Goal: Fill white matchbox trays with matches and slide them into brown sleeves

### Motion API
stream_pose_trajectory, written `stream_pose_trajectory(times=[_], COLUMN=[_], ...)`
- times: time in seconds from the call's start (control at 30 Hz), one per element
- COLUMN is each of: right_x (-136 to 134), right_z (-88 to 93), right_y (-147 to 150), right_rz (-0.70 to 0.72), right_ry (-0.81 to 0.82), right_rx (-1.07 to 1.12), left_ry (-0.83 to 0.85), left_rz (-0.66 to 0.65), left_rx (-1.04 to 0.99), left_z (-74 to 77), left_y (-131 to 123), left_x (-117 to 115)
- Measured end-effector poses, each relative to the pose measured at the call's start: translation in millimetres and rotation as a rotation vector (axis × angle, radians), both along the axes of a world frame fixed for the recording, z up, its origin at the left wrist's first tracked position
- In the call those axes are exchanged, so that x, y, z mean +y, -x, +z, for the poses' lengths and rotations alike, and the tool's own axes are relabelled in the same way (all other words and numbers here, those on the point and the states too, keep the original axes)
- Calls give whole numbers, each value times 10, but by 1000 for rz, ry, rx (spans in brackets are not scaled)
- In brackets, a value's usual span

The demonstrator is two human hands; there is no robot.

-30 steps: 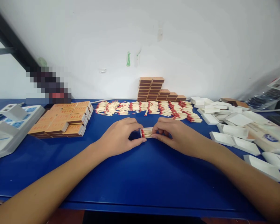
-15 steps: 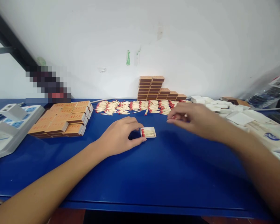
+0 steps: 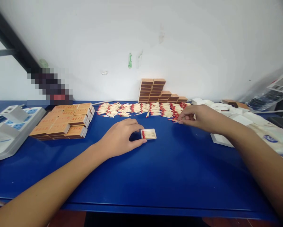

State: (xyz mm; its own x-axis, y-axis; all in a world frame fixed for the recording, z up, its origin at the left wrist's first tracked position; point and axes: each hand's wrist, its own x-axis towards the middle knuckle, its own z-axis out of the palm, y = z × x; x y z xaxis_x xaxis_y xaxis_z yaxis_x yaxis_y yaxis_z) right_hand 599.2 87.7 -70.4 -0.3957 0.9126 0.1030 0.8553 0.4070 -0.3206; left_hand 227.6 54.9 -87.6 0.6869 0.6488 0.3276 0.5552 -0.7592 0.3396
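Observation:
On the blue table, my left hand (image 3: 123,137) holds the left end of a small white matchbox tray (image 3: 152,138) between thumb and fingers. Red-headed matches (image 3: 149,134) lie inside the tray. My right hand (image 3: 190,117) is at the right end of a long row of loose matches (image 3: 155,108), its thumb and fingertips pinched at matches there. The exact number between the fingertips cannot be made out.
Orange matchboxes (image 3: 58,121) are piled at the left beside a white power strip (image 3: 25,126). More matchboxes (image 3: 152,90) stand stacked against the wall. White trays (image 3: 242,119) and a plastic package (image 3: 271,132) lie at the right.
My right hand has moved slightly right, and its fingertips are now at the matches. A white tray beneath my right forearm has come into view. My left hand stays on its tray.

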Motion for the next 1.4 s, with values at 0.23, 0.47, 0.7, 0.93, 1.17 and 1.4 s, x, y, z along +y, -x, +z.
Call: stream_pose_trajectory(times=[0.23,0.47,0.7,0.93,1.17,1.4], right_x=[29,-98,-444,-607,-562,-549], right_z=[-77,-51,-46,-100,-63,-87], right_y=[16,217,785,1082,919,937], right_rz=[-51,-9,161,236,220,223], right_ry=[30,-7,-150,-95,-104,-59], right_rx=[-29,-18,82,135,137,135], left_ry=[-14,-5,-13,-34,-12,6], left_rz=[1,2,3,-43,-29,-29], left_rx=[-2,3,-9,-18,-25,-22], left_z=[3,7,-11,0,-16,-13], left_y=[8,-5,-68,-143,-128,-131], left_x=[9,2,-19,-51,-40,-47])
